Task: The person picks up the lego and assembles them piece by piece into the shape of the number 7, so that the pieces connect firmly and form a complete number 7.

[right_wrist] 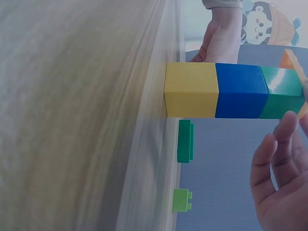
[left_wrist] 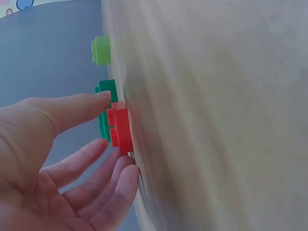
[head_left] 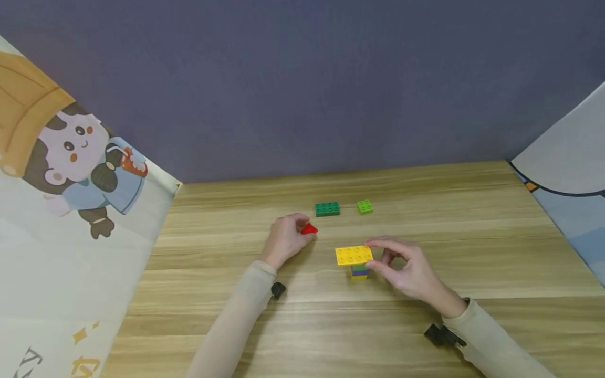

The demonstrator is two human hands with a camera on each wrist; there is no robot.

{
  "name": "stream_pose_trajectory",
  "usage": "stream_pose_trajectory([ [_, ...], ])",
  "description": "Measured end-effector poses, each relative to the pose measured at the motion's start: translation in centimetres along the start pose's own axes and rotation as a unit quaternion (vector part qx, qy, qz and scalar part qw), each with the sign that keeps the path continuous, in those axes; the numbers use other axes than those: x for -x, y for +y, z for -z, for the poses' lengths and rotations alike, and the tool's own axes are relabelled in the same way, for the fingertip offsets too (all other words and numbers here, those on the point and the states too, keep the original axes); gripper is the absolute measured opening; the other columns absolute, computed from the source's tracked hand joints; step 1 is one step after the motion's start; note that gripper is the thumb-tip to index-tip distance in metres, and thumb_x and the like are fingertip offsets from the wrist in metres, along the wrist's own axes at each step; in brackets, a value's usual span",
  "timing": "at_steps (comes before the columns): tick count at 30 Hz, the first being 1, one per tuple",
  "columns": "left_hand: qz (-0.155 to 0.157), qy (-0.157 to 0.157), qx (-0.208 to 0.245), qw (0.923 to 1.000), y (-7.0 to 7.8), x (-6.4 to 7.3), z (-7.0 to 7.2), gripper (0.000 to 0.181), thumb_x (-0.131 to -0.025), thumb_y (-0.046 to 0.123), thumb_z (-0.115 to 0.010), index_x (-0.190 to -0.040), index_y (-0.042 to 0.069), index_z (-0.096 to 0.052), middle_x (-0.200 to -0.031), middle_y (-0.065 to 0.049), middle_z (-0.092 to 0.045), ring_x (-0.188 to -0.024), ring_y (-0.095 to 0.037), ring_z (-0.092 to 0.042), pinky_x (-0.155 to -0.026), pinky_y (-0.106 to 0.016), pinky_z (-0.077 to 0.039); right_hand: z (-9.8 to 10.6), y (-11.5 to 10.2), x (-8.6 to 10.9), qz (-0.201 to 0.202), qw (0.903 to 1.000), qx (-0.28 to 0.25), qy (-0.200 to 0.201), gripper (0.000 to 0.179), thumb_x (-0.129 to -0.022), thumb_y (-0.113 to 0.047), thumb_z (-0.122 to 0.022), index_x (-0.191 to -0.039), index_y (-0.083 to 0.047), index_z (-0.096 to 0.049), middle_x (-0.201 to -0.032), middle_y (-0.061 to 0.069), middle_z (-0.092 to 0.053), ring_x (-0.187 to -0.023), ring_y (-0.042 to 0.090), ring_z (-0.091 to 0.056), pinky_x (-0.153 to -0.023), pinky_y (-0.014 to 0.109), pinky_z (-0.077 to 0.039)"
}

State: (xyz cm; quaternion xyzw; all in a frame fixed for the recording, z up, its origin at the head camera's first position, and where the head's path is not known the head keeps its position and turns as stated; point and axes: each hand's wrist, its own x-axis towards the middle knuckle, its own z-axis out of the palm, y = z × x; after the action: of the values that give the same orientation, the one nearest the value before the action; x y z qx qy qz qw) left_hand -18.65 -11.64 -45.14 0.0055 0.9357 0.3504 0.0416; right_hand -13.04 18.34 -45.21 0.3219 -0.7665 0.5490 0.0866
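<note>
A red brick (left_wrist: 123,127) lies on the table by my left hand (head_left: 287,239). In the left wrist view, the thumb is near one end and the curved fingers (left_wrist: 127,180) near the other, spread around it. My right hand (head_left: 413,268) pinches a flat yellow studded plate (head_left: 353,255) between thumb and forefinger at its right edge. That plate sits at the top of an upright stack: a yellow block (right_wrist: 191,90) at the bottom, a blue block (right_wrist: 241,90) and a green block (right_wrist: 281,94) above. From the head view the plate hides much of the stack.
Beyond the hands, a dark green brick (head_left: 327,209) and a smaller lime green brick (head_left: 365,207) lie on the wooden table (head_left: 212,210). A dark blue-grey panel (head_left: 302,94) rises at the table's back edge. Printed cartoon panels flank both sides.
</note>
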Motion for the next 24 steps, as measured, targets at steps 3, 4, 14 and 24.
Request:
stream_pose_trajectory([
  [3,0.013,0.001,-0.003,0.9999,0.4,-0.7,-0.2,0.046,-0.088,0.023,-0.089,-0.129,0.008,-0.075,-0.124,-0.009,-0.078,-0.106,-0.025,-0.073,-0.096,-0.04,-0.061,0.6,0.5,-0.7,0.007,1.0,-0.003,-0.002,0.046,-0.079,0.013,-0.085,-0.121,-0.005,-0.077,-0.108,0.011,-0.079,-0.062,0.004,-0.059,-0.053,0.023,-0.052],
  [4,0.017,0.003,-0.003,0.9999,0.5,-1.0,-0.3,0.046,-0.088,0.023,-0.089,-0.129,0.008,-0.075,-0.124,-0.009,-0.078,-0.106,-0.025,-0.073,-0.096,-0.04,-0.061,0.7,0.6,-0.9,0.01,0.9999,-0.004,-0.003,0.046,-0.079,0.013,-0.085,-0.121,-0.005,-0.077,-0.108,0.01,-0.079,-0.062,0.004,-0.059,-0.053,0.023,-0.052],
  [14,0.027,0.005,-0.011,0.9996,1.1,-2.2,-0.4,0.043,-0.087,0.021,-0.09,-0.125,0.006,-0.077,-0.115,-0.01,-0.08,-0.098,-0.022,-0.073,-0.089,-0.036,-0.062,1.7,1.4,-2.1,0.02,0.9997,-0.005,-0.01,0.047,-0.078,0.012,-0.085,-0.121,-0.003,-0.076,-0.108,0.011,-0.078,-0.063,0.004,-0.058,-0.053,0.023,-0.052],
  [24,0.013,0.001,-0.012,0.9998,0.9,-2.3,-0.3,0.036,-0.089,0.019,-0.087,-0.122,0.006,-0.078,-0.114,-0.01,-0.08,-0.099,-0.023,-0.074,-0.089,-0.037,-0.062,1.7,1.4,-2.0,0.017,0.9998,-0.005,-0.006,0.046,-0.078,0.013,-0.084,-0.12,-0.003,-0.076,-0.108,0.008,-0.079,-0.062,0.005,-0.058,-0.052,0.023,-0.051],
])
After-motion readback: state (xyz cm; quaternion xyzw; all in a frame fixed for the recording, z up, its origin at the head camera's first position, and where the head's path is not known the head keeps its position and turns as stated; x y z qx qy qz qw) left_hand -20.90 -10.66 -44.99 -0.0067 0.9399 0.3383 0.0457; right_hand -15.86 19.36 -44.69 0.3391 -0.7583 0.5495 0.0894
